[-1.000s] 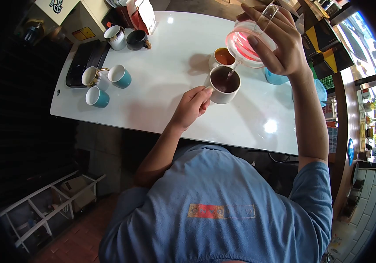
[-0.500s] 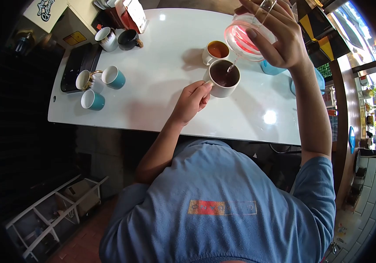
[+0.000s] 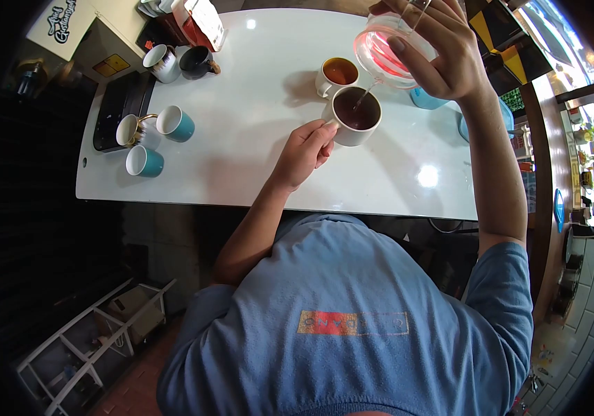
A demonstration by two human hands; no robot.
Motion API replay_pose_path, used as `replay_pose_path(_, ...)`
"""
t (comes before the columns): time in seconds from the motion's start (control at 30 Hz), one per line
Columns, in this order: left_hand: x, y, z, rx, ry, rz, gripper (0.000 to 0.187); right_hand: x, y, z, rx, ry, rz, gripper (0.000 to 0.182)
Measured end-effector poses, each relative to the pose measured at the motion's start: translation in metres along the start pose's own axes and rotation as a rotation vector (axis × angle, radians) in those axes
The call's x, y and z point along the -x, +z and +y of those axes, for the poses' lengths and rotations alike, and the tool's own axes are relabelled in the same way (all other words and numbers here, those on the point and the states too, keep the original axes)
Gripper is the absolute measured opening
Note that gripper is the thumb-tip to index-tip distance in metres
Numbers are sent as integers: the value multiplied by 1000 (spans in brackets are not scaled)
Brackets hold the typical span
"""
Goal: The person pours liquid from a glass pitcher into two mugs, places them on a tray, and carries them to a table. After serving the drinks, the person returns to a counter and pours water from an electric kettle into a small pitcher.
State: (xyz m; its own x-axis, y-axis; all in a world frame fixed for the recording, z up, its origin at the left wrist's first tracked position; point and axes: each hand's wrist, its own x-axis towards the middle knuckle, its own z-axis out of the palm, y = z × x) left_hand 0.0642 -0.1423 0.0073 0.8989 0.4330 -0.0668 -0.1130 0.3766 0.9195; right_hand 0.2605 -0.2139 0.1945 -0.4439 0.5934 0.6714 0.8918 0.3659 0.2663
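Note:
My left hand (image 3: pixel 305 151) is closed around the handle of a white mug (image 3: pixel 356 133), which holds a dark liquid. Above it to the right, my right hand (image 3: pixel 442 52) grips a tilted clear glass jug (image 3: pixel 383 59) with pinkish-red tones showing through. A thin stream runs from the jug's rim into the mug. Just behind the mug stands another white mug (image 3: pixel 328 87) with an orange-yellow inside. A blue cup (image 3: pixel 427 99) sits partly hidden beneath my right hand.
On the left of the white table (image 3: pixel 241 173) are two teal cups (image 3: pixel 146 161), a gold-handled mug (image 3: pixel 130 130) and a black tray (image 3: pixel 118 114). Farther back stand a black mug (image 3: pixel 195 64), a white patterned mug (image 3: pixel 162 64) and a red-and-white bag (image 3: pixel 200 24). A blue container (image 3: pixel 465 128) is at right.
The camera view has shifted slightly, so the table sits a little higher in it. The mug appears a bit larger. Liquid keeps running from the jug; both hands keep their holds.

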Motion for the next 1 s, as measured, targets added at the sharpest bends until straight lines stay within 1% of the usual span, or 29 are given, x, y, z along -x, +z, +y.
replay_pose_path(0.23, -6, 1, -2, 10, 8, -20, 30, -2, -5, -5, 9, 54, -59, 42)
replay_pose_path(0.3, -8, 1, -4, 18, 7, -29, 30, -4, -4, -7, -49, 10, 37, 43)
replay_pose_path(0.33, -9, 1, -4, 23, 8, -34, 30, -2, -5, -6, -48, 11, 35, 43)
replay_pose_path(0.4, -10, 3, -3, 21, 0, -29, 30, 1, -6, -2, 1, 52, -60, 43)
replay_pose_path(0.77, -13, 5, -4, 13, -3, -15, 31, 5, -7, 0, 14, 47, -60, 37)
replay_pose_path(0.83, -14, 4, -5, -5, -7, -31, 26, 7, -8, 1, 8, 46, -51, 37)
replay_pose_path(0.9, -14, 5, -5, -4, -3, -33, 26, 9, -10, 6, 73, -14, -96, 37)
replay_pose_path(0.93, -14, 5, -4, -2, -1, -34, 26, 9, -9, 6, 73, -15, -96, 37)
replay_pose_path(1.0, -13, 8, -3, 7, 3, -24, 28, 9, -6, 5, 53, -6, -1, 38)
